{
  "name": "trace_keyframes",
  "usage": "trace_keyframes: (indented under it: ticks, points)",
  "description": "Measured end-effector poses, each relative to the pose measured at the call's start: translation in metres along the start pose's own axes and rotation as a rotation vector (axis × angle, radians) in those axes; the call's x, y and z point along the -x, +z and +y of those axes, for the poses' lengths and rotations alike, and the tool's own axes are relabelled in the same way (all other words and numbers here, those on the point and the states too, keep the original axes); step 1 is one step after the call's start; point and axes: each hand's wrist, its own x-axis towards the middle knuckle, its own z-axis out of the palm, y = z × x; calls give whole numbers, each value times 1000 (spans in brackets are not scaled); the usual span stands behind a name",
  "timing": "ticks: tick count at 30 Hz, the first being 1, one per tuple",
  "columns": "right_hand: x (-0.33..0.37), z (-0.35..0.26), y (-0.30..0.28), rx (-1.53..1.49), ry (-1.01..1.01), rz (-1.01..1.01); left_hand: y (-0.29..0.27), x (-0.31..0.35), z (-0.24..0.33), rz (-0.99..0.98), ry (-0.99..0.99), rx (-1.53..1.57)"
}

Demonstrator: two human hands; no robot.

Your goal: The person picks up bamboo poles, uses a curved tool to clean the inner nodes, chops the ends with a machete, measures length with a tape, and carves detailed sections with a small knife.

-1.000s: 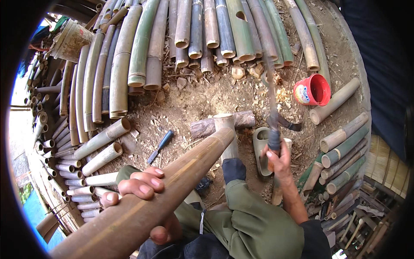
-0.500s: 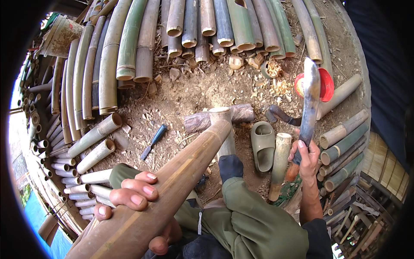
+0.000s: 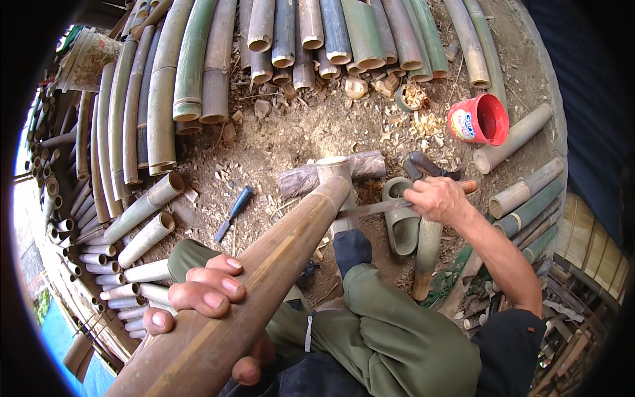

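Observation:
A thick brown bamboo pole (image 3: 281, 245) slants from the lower left toward the middle, its far end against the upright wooden post (image 3: 333, 169). My left hand (image 3: 210, 294) is wrapped round the pole's near part, thumb underneath. In my right hand (image 3: 438, 200) is a large knife (image 3: 374, 210), gripped by a wooden handle that sticks out to the right. The blade points left, its tip at the right side of the pole's far end; whether it touches cannot be told. Beyond the post lies a short log (image 3: 368, 164). A blue-handled chisel (image 3: 235, 212) rests on the ground to the left.
An olive slipper (image 3: 399, 228) and a short upright bamboo piece (image 3: 428, 255) stand right of the post. A red tub (image 3: 491, 119) sits farther right among wood chips. Many bamboo poles (image 3: 192, 66) line the far side and left; cut lengths (image 3: 526, 197) lie at the right.
My right hand has swung the knife from upright at the right down and leftward to the pole's far end. My left hand keeps its grip on the pole.

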Motion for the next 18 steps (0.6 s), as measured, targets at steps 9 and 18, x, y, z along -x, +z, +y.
trace_keyframes:
  ticks: [9, 18]
  points:
    - [104, 24, -28, -139, 475, 24, 0, -4, -154, -88, -484, -303]
    - [82, -69, 12, -467, 687, 318, -37, -160, -244, 2, -534, -807]
